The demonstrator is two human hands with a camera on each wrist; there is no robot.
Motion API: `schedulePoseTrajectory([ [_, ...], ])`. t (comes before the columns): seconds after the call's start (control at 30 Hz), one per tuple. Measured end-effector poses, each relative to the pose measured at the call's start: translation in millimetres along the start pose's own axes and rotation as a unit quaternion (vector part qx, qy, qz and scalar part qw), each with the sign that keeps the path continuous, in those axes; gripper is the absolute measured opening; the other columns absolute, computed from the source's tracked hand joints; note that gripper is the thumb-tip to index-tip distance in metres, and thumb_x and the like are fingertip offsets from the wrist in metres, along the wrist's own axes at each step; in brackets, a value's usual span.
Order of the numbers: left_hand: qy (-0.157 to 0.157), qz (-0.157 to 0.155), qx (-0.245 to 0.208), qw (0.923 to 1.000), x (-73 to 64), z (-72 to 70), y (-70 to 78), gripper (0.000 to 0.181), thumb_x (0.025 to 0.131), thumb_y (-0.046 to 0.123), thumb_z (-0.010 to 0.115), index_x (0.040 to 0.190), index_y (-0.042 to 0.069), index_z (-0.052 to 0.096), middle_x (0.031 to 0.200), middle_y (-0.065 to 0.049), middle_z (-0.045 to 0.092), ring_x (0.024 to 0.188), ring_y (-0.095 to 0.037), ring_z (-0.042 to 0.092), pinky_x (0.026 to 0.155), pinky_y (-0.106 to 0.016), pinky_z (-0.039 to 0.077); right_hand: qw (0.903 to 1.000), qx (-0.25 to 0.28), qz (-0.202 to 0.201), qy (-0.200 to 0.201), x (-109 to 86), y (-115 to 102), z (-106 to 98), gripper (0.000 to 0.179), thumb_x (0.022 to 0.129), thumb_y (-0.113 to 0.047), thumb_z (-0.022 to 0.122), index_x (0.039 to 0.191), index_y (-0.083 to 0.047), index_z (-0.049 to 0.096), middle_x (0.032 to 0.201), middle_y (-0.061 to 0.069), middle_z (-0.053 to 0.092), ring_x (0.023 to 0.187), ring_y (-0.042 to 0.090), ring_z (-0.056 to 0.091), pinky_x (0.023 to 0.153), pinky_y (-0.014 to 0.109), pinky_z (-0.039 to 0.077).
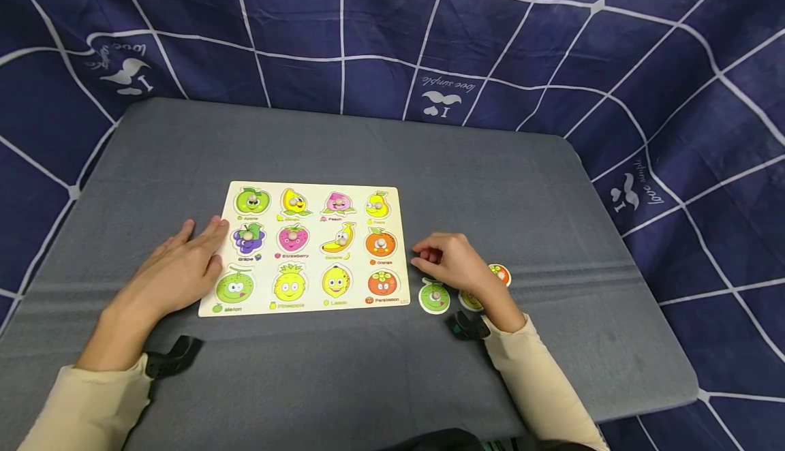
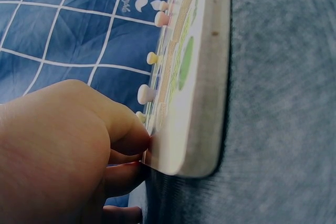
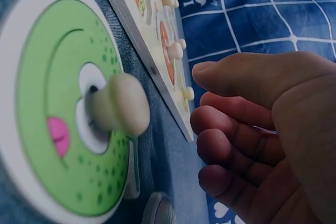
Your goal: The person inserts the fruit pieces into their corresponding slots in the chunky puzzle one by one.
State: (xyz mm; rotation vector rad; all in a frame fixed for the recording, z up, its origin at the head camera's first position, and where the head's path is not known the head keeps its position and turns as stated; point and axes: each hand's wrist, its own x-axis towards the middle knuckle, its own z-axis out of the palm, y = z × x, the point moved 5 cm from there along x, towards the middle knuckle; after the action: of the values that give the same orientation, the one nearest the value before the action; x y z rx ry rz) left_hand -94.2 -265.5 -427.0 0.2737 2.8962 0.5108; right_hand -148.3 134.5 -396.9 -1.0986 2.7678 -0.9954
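- A cream rectangular puzzle board with bright printed fruit (image 1: 315,240) lies left of centre in the frame; its upper and middle rows carry pieces with small round knobs, while melon, pineapple, lemon and persimmon show knobless pictures along the bottom row
- The left hand (image 1: 180,267) lies at the board's left edge with its fingers extended and relaxed; in the left wrist view, its thumb touches the edge near a corner
- The right hand (image 1: 452,260) is just beside the board's right edge, right of centre; its fingers are loosely bent, thumb apart from the fingertips, and it holds nothing
- A round green melon piece with a pale knob (image 1: 434,297) lies below that hand, near the board's lower right corner; a yellow piece (image 1: 469,300), partly hidden by the wrist, and an orange-red piece (image 1: 501,274) lie farther right
- Cream-coloured long sleeves (image 1: 92,403) enter from the bottom of the frame; a grey cloth-covered table (image 1: 343,376) bears everything; navy fabric with white grid lines (image 1: 294,22) fills the top and right
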Motion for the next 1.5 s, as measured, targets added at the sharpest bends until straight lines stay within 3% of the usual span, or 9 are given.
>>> schedulePoseTrajectory([
  [0.5, -0.006, -0.003, -0.002, 1.0000, 0.9, -0.1, 0.5, 0.060, 0.100, 0.015, 0.043, 0.152, -0.008, 0.022, 0.155, -0.031, 0.023, 0.139, -0.061, 0.010, 0.102, -0.077, 0.015, 0.9998, 0.003, 0.002, 0.017, -22.4, 0.7, -4.3, 0.010, 0.081, -0.007, 0.081, 0.088, -0.002, 0.076, 0.073, -0.004, 0.063, 0.063, 0.006, 0.057, 0.055, 0.022, 0.049],
  [0.77, -0.004, 0.000, 0.002, 1.0000, 0.5, -0.4, -0.3, 0.060, 0.101, 0.015, 0.043, 0.152, -0.007, 0.023, 0.155, -0.031, 0.023, 0.138, -0.062, 0.011, 0.100, -0.078, 0.016, 0.9998, 0.005, 0.020, 0.007, -32.7, -1.4, -4.0, 0.011, 0.081, -0.007, 0.081, 0.089, -0.002, 0.076, 0.073, -0.007, 0.061, 0.063, 0.003, 0.055, 0.055, 0.021, 0.048],
  [1.27, 0.002, 0.003, -0.001, 1.0000, 0.2, 0.7, -1.0, 0.059, 0.101, 0.015, 0.042, 0.152, -0.008, 0.023, 0.155, -0.030, 0.023, 0.138, -0.062, 0.011, 0.101, -0.078, 0.016, 1.0000, -0.001, 0.006, 0.005, -51.6, -7.6, -6.5, 0.013, 0.076, -0.006, 0.083, 0.087, -0.005, 0.076, 0.069, -0.010, 0.060, 0.061, 0.004, 0.056, 0.054, 0.019, 0.048],
  [1.5, 0.000, 0.002, -0.002, 1.0000, 0.2, 0.4, -0.2, 0.059, 0.101, 0.016, 0.042, 0.152, -0.007, 0.023, 0.155, -0.030, 0.023, 0.138, -0.062, 0.012, 0.101, -0.078, 0.017, 0.9997, -0.002, 0.021, -0.015, -59.3, -5.7, -3.6, 0.012, 0.077, -0.007, 0.083, 0.085, -0.007, 0.075, 0.069, -0.012, 0.058, 0.061, 0.004, 0.056, 0.055, 0.019, 0.047],
])
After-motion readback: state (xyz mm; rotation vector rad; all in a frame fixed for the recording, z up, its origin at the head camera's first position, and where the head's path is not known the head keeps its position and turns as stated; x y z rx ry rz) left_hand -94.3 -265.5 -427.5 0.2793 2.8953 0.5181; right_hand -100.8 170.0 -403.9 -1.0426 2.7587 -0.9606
